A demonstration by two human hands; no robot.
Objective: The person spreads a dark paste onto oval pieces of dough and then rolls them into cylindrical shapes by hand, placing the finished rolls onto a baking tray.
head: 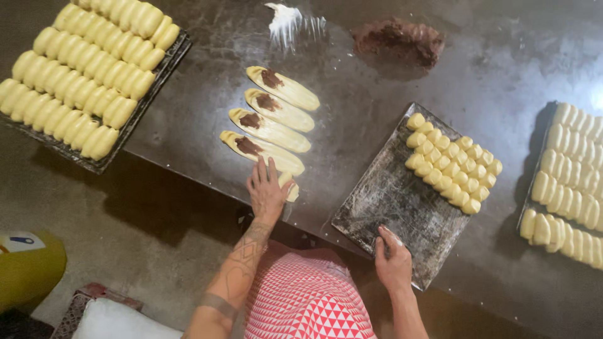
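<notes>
A baker's left hand (269, 188) is pressing flat, fingers spread, on a dough roll (290, 186) at mid-frame, just below four flattened strips (270, 129) dabbed with brown filling. The right hand (392, 262) is closing around the near edge of a half-filled dark tray (389, 201). Even, light palm pressure would be keeping the roll tight. No labels are showing; a yellow container (28, 267) is sitting at lower left.
</notes>
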